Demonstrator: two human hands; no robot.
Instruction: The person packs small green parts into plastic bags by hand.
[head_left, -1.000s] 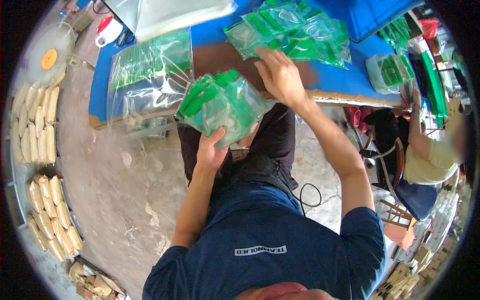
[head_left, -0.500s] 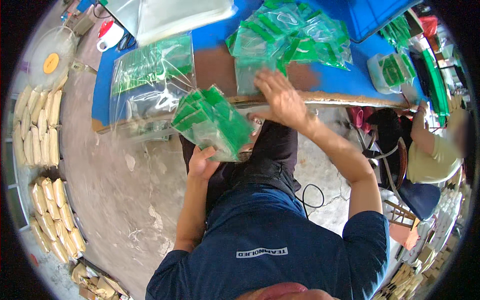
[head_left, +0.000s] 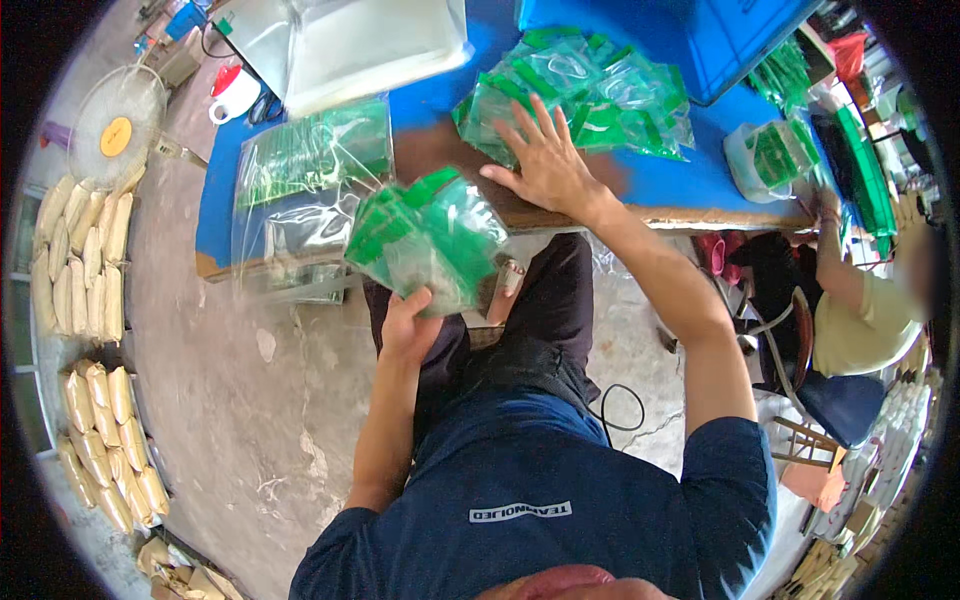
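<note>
My left hand [head_left: 408,325] grips a fanned stack of clear plastic bags with green bands [head_left: 425,240] by its lower end, in front of the table edge and above my lap. Over the table's near edge, my right hand [head_left: 548,165] has its fingers spread and holds nothing. Its fingertips reach the front of a loose heap of similar green-banded bags [head_left: 590,85]; whether they touch it I cannot tell. Left of the stack, a large clear plastic bag with green-banded packets inside [head_left: 315,165] hangs partly over the edge.
On the blue table [head_left: 670,180] stand a white tray [head_left: 375,45], a blue bin [head_left: 660,35], a red-lidded white mug [head_left: 235,95] and a white tub of packets [head_left: 745,165]. A person [head_left: 865,325] sits at the right. Brown packages [head_left: 85,260] and a fan [head_left: 115,125] are at the left.
My right hand has shifted slightly left and spread its fingers. A bag that lay beneath it at the heap's front no longer shows there. The left hand still holds its stack.
</note>
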